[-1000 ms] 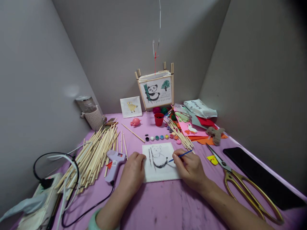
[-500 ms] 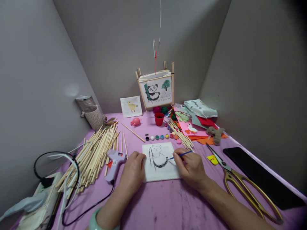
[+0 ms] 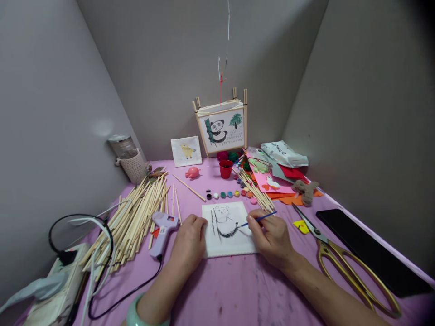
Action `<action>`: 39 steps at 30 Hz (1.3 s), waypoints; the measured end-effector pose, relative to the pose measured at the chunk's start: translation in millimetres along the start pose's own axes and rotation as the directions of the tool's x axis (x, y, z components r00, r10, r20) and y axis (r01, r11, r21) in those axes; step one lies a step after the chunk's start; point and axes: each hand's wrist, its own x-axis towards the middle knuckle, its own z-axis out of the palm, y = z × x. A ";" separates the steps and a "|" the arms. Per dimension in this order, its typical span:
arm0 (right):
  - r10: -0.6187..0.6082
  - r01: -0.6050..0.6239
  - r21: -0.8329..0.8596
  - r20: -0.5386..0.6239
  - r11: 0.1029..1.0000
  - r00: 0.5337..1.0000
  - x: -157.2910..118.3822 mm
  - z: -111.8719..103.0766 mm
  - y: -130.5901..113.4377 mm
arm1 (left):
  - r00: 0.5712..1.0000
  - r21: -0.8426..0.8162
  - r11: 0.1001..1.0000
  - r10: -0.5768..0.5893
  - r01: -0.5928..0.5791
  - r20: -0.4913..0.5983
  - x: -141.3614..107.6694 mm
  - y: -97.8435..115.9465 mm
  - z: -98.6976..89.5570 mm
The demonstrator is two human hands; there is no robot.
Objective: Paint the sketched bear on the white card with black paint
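Observation:
A white canvas (image 3: 222, 248) lies flat on the pink cloth, with a pencil panda outline and black paint strokes along its lower body and left side. My right hand (image 3: 272, 235) pinches a blue paintbrush (image 3: 260, 218), its tip close to the end of the black curve; contact is too small to tell. My left hand (image 3: 190, 240), fingers curled together, rests on the canvas's left edge and appears to hold it. Behind the canvas runs a row of small paint pots (image 3: 223, 195). A red cup (image 3: 225, 169) stands farther back.
Wooden sticks (image 3: 136, 222), a purple glue gun (image 3: 164, 233) and cables lie left. Gold-handled scissors (image 3: 343, 262) and a black phone-like slab (image 3: 370, 249) lie right. A stick-framed panda lantern (image 3: 222, 129) hangs at the back near a bird picture (image 3: 186, 151).
My right hand has shifted slightly right with the brush, whose tip has drawn a little away from the black mark. My left hand has stayed in place.

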 end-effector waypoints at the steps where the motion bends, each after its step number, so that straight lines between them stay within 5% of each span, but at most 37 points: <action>1: 0.005 -0.005 -0.001 -0.001 1.000 1.000 -0.1 0.5 0.5 | 1.000 0.001 1.000 0.000 0.000 -0.001 0.1 -0.1 0.2; 39: 0.007 -0.007 -0.073 0.001 0.997 1.000 0.9 0.6 0.6 | 1.000 0.015 1.000 0.004 -0.004 -0.003 0.2 2.0 -1.8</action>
